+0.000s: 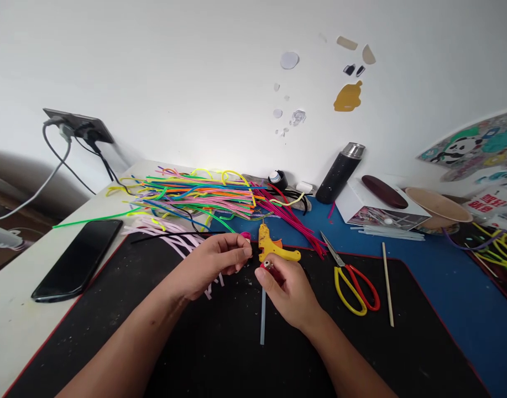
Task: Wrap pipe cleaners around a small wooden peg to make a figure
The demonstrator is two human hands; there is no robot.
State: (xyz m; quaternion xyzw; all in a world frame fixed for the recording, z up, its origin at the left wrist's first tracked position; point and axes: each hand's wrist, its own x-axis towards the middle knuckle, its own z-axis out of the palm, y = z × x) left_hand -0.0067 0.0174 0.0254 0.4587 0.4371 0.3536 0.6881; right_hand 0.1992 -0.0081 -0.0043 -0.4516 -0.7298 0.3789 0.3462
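At the center of the frame, a pink piece (246,235) shows at the fingertips of the left hand (215,262), thumb and forefinger pinched together – a black stem (166,236) runs behind that hand, and whether it joins the piece I cannot tell. Just right of center, the right hand (292,290) has its fingers curled round a red lighter (268,266). The glue gun (273,246) lies just above it. Scissors (353,282) lie right of center – phone (78,258) at left, flask (340,173) at upper right.
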